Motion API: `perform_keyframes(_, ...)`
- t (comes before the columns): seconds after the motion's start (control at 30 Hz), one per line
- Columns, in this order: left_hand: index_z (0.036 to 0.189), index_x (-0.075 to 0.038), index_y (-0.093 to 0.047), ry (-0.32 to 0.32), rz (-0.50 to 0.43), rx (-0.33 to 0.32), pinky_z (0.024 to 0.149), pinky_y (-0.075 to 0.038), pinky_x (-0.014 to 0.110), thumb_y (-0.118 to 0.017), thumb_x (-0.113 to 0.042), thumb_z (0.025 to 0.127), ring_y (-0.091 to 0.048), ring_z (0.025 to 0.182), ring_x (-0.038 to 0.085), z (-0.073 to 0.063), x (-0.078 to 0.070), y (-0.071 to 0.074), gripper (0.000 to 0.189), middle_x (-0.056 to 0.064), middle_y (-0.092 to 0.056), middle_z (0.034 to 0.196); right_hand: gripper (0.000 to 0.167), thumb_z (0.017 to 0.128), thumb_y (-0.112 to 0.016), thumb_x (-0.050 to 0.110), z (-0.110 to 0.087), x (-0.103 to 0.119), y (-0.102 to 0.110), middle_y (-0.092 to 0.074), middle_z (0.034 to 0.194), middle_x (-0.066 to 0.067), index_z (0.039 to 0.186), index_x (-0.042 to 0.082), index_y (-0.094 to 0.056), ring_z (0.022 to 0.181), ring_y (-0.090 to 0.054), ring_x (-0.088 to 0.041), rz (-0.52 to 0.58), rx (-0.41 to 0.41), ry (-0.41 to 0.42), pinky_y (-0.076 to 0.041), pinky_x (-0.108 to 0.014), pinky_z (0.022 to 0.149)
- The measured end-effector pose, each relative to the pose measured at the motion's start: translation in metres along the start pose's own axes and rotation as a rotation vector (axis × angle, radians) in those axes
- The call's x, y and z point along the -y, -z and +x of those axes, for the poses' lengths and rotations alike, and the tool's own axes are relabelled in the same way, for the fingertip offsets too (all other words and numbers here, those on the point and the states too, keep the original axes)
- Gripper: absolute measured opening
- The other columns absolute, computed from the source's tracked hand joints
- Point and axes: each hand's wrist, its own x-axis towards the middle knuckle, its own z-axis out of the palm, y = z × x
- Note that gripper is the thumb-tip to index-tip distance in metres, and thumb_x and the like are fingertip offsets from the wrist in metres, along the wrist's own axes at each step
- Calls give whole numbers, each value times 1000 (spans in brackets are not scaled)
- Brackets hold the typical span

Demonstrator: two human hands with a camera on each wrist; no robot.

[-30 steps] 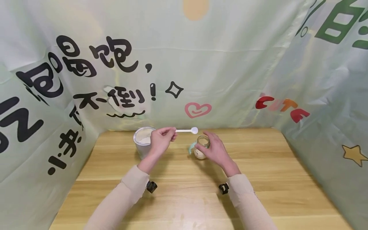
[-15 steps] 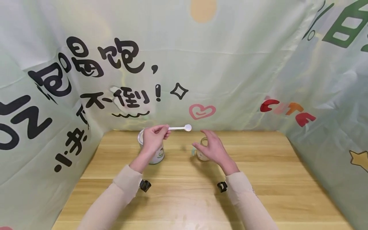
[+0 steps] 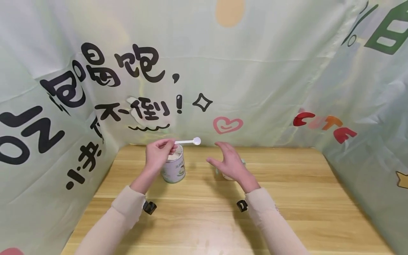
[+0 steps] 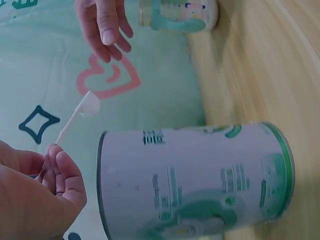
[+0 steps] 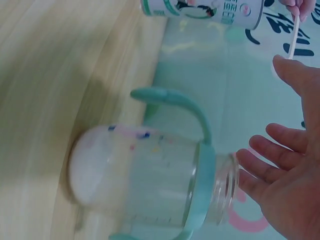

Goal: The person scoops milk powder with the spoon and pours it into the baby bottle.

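Note:
My left hand [image 3: 156, 154] pinches the thin handle of a white scoop [image 3: 186, 142] above the open powder can [image 3: 174, 171]. Pale powder shows inside the can's rim. In the left wrist view the scoop's bowl [image 4: 90, 104] points away from the fingers, toward the other hand. My right hand [image 3: 230, 163], fingers spread and thumb out, holds nothing. It hovers by the open mouth of a baby bottle [image 5: 160, 172], which stands upright and uncapped. The bottle has a teal collar with two handles [image 5: 172, 97] and white contents at its bottom; in the head view the right hand mostly hides it.
Both containers stand toward the back of a wooden table [image 3: 197, 219], the can left of the bottle. A printed cloth backdrop [image 3: 267, 88] rises behind the table and along both sides. Small black devices [image 3: 149, 207] sit at both wrists.
My left hand has carried the scoop leftward, from near the bottle to above the can. My right hand's fingers have come away from around the bottle's neck. The head view has shifted slightly left.

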Motion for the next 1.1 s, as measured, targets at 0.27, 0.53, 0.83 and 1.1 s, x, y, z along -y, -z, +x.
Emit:
perform_keyframes(0.27,121,4,-74,-5,-19,-36,76,-66,25,-73,-15,101,-75,76,12,0,2,22,28,2,-79,86,78,95,-75,49,11,16,-14,-51,158,-18,154,4,-48,148,-47,-37,10,14,31,-40,-54,124)
perform_keyframes(0.53,123,9,-71,-22,-7,-69,71,-63,19,-71,-15,102,-71,73,6,-1,6,43,32,3,-79,87,79,96,-74,50,21,32,-29,-50,159,-18,155,4,-47,149,-46,-37,18,43,75,-39,-54,125)
perform_keyframes(0.83,121,7,-73,-22,10,-89,78,-66,29,-71,-15,102,-73,74,9,-3,12,56,29,20,-79,100,79,97,-74,48,27,43,-46,-50,159,-22,154,2,-47,150,-45,-41,42,51,125,-37,-56,126)
perform_keyframes(1.1,120,10,-72,-44,26,-123,74,-65,24,-72,-15,102,-71,69,3,-5,15,70,31,4,-80,85,75,97,-74,49,34,54,-61,-55,154,-20,152,4,-50,145,-51,-38,41,53,187,-42,-53,123)
